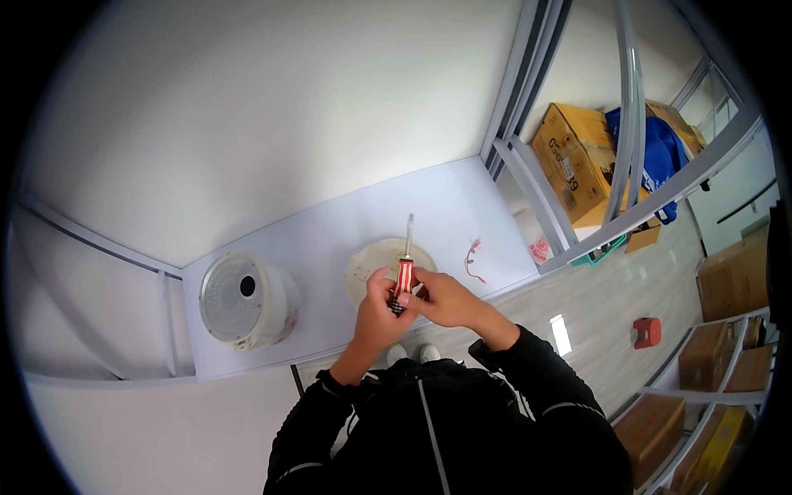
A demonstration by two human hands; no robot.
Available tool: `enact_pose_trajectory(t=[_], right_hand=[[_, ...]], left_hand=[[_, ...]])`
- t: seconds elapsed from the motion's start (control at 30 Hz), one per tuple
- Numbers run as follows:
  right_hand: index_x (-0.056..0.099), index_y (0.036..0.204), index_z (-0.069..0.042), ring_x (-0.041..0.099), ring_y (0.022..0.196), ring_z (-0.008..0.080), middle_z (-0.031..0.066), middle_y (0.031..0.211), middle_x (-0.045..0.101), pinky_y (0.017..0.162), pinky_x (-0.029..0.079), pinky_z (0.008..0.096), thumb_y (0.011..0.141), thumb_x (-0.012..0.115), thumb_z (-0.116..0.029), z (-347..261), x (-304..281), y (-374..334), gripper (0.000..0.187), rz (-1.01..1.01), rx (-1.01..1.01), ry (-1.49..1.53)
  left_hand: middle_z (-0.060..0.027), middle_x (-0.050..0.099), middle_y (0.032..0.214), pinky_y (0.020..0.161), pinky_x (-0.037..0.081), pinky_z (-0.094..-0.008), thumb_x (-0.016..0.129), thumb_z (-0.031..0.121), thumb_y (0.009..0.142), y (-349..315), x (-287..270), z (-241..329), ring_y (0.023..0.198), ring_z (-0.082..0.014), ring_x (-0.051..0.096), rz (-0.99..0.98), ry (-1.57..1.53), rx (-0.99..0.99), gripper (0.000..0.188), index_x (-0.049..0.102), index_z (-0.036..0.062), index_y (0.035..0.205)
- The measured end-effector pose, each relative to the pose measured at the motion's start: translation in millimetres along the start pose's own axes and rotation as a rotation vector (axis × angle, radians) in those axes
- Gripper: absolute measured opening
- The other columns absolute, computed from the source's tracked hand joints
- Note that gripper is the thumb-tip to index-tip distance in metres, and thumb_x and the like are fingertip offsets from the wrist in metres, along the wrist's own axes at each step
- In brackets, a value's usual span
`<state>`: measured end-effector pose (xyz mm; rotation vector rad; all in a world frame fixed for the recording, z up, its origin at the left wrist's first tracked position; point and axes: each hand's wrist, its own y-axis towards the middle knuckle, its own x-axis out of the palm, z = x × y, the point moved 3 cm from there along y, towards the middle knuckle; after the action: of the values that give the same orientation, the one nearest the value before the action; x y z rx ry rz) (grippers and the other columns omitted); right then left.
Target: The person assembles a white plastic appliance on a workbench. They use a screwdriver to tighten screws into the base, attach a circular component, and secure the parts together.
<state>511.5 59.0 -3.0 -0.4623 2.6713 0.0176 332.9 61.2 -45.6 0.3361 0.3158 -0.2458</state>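
Observation:
My left hand (382, 318) and my right hand (450, 299) are close together over the front of the white table (330, 223). Both are closed around the handle of a screwdriver (404, 277). Its handle is striped red and white with a dark, patterned butt end, and the metal shaft points away from me. Below the hands lies a round cream-coloured part (359, 266), partly covered by them. To its right, a thin red wire (470, 262) rests curved on the tabletop.
A white drum-shaped housing (285, 301) with a greyish round face and a black hole stands at the table's left. Grey metal posts (511, 82) rise at the right corner. Beyond are cardboard boxes (573, 165), a blue bag (660, 157), a red stool (647, 332) and shelves with boxes (652, 433).

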Motion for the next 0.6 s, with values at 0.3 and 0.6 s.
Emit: enact_pose_trajectory(t=[0.3, 0.6], right_hand=[[0.062, 0.145, -0.006, 0.073, 0.083, 0.0293, 0.0164, 0.094, 0.076, 0.076, 0.056, 0.04, 0.107, 0.067, -0.027, 38.6, -18.8, -26.1, 0.044, 0.324, 0.177, 0.026], [0.065, 0.143, -0.006, 0.071, 0.09, 0.0295, 0.0147, 0.107, 0.069, 0.081, 0.058, 0.0378, 0.1, 0.077, -0.017, 17.5, -34.8, -50.8, 0.046, 0.334, 0.091, -0.196]], left_hand=[[-0.0131, 0.071, 0.13, 0.104, 0.052, -0.0495, 0.094, 0.034, 0.078, -7.0, 24.5, -2.8, 0.117, -0.0335, 0.069, -0.217, 0.286, 0.103, 0.073, 0.06, 0.0032, 0.135], [-0.0092, 0.066, 0.147, 0.127, 0.03, -0.0602, 0.09, 0.053, 0.077, -27.2, 38.2, -43.7, 0.145, -0.0333, 0.056, -0.242, 0.633, 0.059, 0.081, 0.069, 0.0079, 0.141]])
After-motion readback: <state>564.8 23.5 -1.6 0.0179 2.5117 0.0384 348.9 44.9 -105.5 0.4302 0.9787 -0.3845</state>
